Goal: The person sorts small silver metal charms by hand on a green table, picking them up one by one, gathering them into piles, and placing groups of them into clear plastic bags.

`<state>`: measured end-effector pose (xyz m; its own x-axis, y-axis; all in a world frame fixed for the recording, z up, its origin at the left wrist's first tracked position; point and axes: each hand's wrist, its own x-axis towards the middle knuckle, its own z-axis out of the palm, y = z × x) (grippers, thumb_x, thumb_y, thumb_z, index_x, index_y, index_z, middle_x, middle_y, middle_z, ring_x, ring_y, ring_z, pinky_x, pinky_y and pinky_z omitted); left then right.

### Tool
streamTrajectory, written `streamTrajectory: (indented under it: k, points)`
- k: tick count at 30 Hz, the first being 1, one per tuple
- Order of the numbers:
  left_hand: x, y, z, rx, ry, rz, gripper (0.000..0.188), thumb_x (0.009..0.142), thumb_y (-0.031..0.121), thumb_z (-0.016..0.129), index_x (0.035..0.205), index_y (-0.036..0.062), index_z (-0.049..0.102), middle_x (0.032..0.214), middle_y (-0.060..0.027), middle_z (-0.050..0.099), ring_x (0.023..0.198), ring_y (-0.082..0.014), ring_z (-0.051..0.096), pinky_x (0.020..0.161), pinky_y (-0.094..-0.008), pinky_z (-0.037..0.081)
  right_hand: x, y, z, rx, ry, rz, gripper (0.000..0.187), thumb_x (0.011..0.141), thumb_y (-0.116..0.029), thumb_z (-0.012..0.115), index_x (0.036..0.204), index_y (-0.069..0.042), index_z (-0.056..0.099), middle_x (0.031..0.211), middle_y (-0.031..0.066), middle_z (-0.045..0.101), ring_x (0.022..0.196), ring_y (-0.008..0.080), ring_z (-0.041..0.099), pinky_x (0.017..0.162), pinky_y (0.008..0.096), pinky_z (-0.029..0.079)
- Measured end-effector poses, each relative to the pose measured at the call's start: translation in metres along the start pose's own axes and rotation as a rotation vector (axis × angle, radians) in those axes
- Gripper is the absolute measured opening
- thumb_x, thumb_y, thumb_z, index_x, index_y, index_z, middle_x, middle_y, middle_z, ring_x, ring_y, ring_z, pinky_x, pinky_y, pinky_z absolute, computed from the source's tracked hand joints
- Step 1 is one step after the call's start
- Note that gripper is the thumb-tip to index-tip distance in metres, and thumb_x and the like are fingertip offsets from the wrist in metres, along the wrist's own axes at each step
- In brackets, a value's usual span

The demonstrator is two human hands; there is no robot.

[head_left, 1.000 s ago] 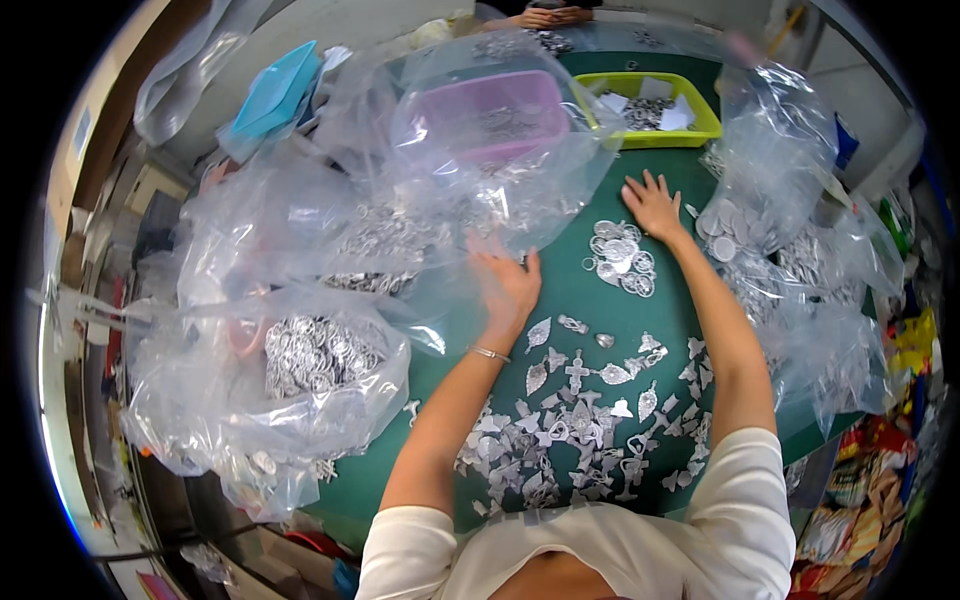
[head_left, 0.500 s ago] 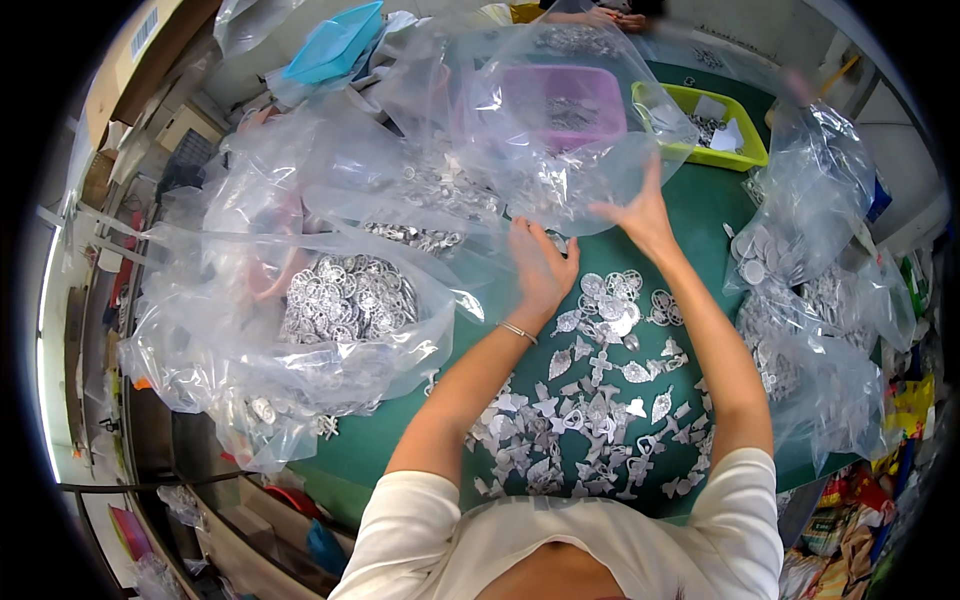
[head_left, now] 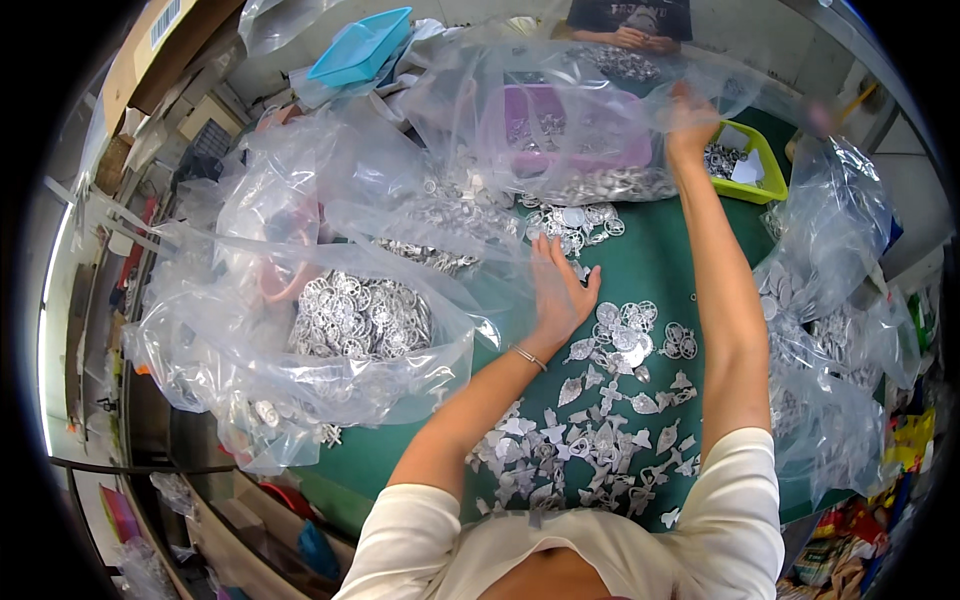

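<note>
While your right hand (head_left: 690, 122) curls at the film of the clear bag (head_left: 618, 187) by the purple tray (head_left: 575, 160) — can't tell if pinching — your left hand (head_left: 566, 296) is spread near loose metal pieces (head_left: 572, 216) on the counter (head_left: 655, 250), so apparently bag-handling, next calling for a firm film grip.
</note>
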<state>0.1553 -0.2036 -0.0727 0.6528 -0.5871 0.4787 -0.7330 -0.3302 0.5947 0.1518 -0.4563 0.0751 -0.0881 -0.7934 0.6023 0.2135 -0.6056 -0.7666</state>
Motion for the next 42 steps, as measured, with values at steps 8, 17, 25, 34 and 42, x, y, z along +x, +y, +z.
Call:
streamTrajectory:
  k: [8, 17, 25, 34, 42]
  points:
    - [0.064, -0.029, 0.009, -0.111, 0.099, 0.097, 0.046, 0.079, 0.016, 0.059, 0.117, -0.0043, 0.044, 0.124, -0.0241, 0.041, 0.116, -0.0430, 0.038, 0.100, -0.0496, 0.029, 0.012, 0.066, -0.074, 0.276, 0.352, 0.377, 0.018, 0.083, -0.015, 0.053, 0.074, -0.002, 0.060, 0.069, 0.0066, 0.059, 0.057, 0.0158, 0.053, 0.046, 0.0319, 0.040]
    - [0.119, -0.045, 0.041, 0.107, -0.096, 0.040, 0.060, 0.073, 0.034, 0.064, 0.125, 0.0079, 0.046, 0.121, -0.0180, 0.050, 0.113, -0.0369, 0.043, 0.095, -0.0502, 0.031, 0.022, 0.057, -0.088, 0.416, 0.505, 0.531, 0.014, 0.081, -0.015, 0.060, 0.086, -0.002, 0.056, 0.077, 0.0064, 0.056, 0.061, 0.0154, 0.052, 0.050, 0.0289, 0.042]
    - [0.088, -0.054, 0.017, 0.019, -0.082, 0.334, 0.045, 0.073, 0.024, 0.061, 0.116, 0.0115, 0.053, 0.109, -0.0141, 0.054, 0.101, -0.0355, 0.048, 0.090, -0.0457, 0.035, -0.032, 0.050, -0.105, -0.014, 0.151, 0.265, 0.033, 0.078, -0.017, 0.063, 0.103, 0.002, 0.053, 0.101, 0.0115, 0.057, 0.095, 0.0221, 0.053, 0.085, 0.0331, 0.041]
    - [0.025, 0.008, -0.040, -0.098, -0.235, 0.284, 0.040, 0.075, 0.012, 0.055, 0.114, 0.0061, 0.051, 0.110, -0.0188, 0.049, 0.102, -0.0354, 0.046, 0.085, -0.0437, 0.039, -0.025, 0.025, -0.129, -0.356, -0.447, 0.327, 0.035, 0.079, -0.020, 0.065, 0.105, 0.002, 0.058, 0.097, 0.0094, 0.061, 0.088, 0.0189, 0.055, 0.080, 0.0309, 0.043]
    - [0.120, -0.027, 0.050, -0.004, -0.190, -0.011, 0.036, 0.081, 0.021, 0.055, 0.114, 0.0064, 0.053, 0.121, -0.0200, 0.044, 0.110, -0.0380, 0.043, 0.092, -0.0476, 0.035, -0.012, 0.035, -0.081, 0.198, 0.146, 0.502, 0.019, 0.083, -0.012, 0.059, 0.089, 0.006, 0.061, 0.080, 0.0093, 0.062, 0.070, 0.0160, 0.057, 0.061, 0.0299, 0.046]
